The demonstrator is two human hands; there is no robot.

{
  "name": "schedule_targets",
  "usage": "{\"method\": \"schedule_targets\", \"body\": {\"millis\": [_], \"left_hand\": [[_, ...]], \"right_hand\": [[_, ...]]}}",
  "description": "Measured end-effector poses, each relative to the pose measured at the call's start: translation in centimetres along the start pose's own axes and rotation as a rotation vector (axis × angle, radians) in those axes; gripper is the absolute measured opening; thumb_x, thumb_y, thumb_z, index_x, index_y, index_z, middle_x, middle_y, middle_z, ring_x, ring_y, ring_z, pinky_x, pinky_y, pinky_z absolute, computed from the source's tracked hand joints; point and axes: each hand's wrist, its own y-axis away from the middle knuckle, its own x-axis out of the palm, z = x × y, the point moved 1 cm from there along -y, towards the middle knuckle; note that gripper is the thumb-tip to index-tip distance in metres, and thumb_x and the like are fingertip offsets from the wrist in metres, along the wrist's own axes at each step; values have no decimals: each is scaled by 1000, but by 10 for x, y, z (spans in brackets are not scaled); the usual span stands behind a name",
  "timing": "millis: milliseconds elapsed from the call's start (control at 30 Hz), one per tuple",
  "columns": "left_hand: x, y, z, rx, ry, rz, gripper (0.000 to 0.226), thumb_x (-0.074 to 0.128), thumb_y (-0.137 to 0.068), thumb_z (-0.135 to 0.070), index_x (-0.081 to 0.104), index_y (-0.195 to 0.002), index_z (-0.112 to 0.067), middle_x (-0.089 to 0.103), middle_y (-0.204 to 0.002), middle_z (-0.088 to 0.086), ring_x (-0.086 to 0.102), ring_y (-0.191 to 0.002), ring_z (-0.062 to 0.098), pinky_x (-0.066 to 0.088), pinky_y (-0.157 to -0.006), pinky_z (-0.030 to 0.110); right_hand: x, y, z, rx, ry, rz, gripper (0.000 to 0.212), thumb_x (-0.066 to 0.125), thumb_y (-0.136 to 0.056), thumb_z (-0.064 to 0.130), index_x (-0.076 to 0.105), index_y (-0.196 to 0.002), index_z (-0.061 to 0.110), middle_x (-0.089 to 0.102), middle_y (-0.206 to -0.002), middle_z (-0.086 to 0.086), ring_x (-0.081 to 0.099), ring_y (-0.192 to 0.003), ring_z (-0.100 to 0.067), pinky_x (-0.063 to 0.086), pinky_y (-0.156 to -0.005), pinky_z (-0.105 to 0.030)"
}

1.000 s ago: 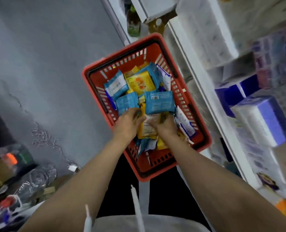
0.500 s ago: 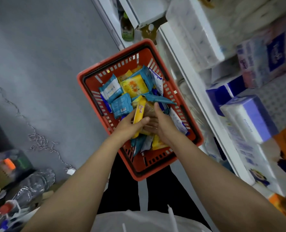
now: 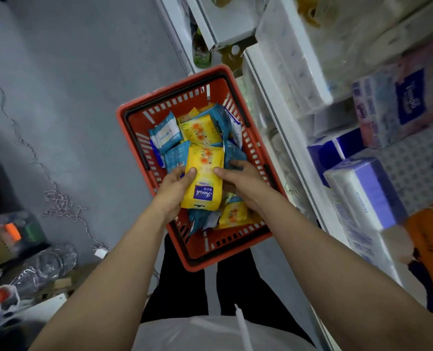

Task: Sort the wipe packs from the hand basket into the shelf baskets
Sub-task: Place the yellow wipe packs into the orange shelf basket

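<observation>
Wipe packs, yellow and blue, are heaped in one red hand basket (image 3: 185,254) at frame centre, beside the white shelving (image 3: 281,127) on the right. One long yellow pack (image 3: 204,178) is held above the heap, its long axis running up-frame. The left hand (image 3: 176,192) is closed on its left edge; the right hand (image 3: 240,183) is pressed to its right edge. At least three yellow packs and several blue ones are counted. Shelf baskets cannot be made out.

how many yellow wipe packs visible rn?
3 clear: one yellow pack held by the left hand and right hand; one at the red basket's far end; one near end. More likely buried.
</observation>
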Motion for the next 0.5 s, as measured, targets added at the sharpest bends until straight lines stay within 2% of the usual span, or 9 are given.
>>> {"method": "schedule_targets", "body": {"millis": [67, 133, 233, 300, 367, 433, 500], "left_hand": [[-1, -1, -4, 11, -43, 34, 33, 57, -97, -25, 56, -125, -7, 69, -112, 16, 69, -86, 25, 59, -72, 36], [-2, -2, -12, 29, -114, 79, 34, 57, -97, -25, 57, -126, -9, 70, -111, 13, 70, -85, 22, 58, -70, 33], [-4, -6, -28, 28, -276, 137, 37, 62, -94, -29, 58, -128, -15, 74, -104, 6, 73, -84, 18, 57, -65, 26], [-6, -9, -39, 29, -403, 181, 41, 66, -90, -31, 60, -128, -17, 75, -100, 2, 73, -83, 16, 56, -66, 24], [-5, -13, -51, 47, -538, 229, 41, 72, -84, -34, 65, -122, -20, 75, -98, -1, 73, -85, 13, 56, -72, 25], [-3, -18, -59, 84, -620, 240, 33, 78, -78, -35, 69, -108, -24, 75, -92, 0, 71, -85, 8, 54, -74, 23], [-1, -29, -64, 169, -580, 126, 29, 80, -78, -31, 69, -103, -23, 74, -90, 6, 70, -89, 10, 54, -80, 29]], "right_hand": [[-5, -3, 2, -72, 17, 6, 92, 85, -74, 13, 31, -149, 15, 67, -114, -7, 69, -103, -26, 57, -90, -48], [-9, -2, 8, -155, 48, 41, 93, 86, -73, 12, 33, -148, 27, 67, -120, -8, 69, -106, -24, 58, -87, -47], [-15, 0, 15, -261, 233, 37, 83, 88, -70, 19, 45, -139, 33, 60, -130, 0, 63, -113, -18, 58, -86, -41], [-17, 1, 19, -301, 387, 38, 71, 89, -68, 26, 55, -130, 30, 62, -124, 5, 62, -112, -14, 57, -87, -38], [-19, 1, 24, -269, 506, 76, 57, 91, -64, 32, 62, -113, 31, 68, -110, 11, 67, -101, -10, 58, -82, -36], [-19, 0, 29, -240, 566, 74, 49, 92, -58, 39, 64, -98, 36, 70, -96, 18, 68, -85, 2, 56, -72, -27], [-21, -2, 32, -257, 567, -37, 52, 91, -56, 45, 62, -98, 35, 67, -89, 23, 65, -76, 5, 48, -60, -17]]}}
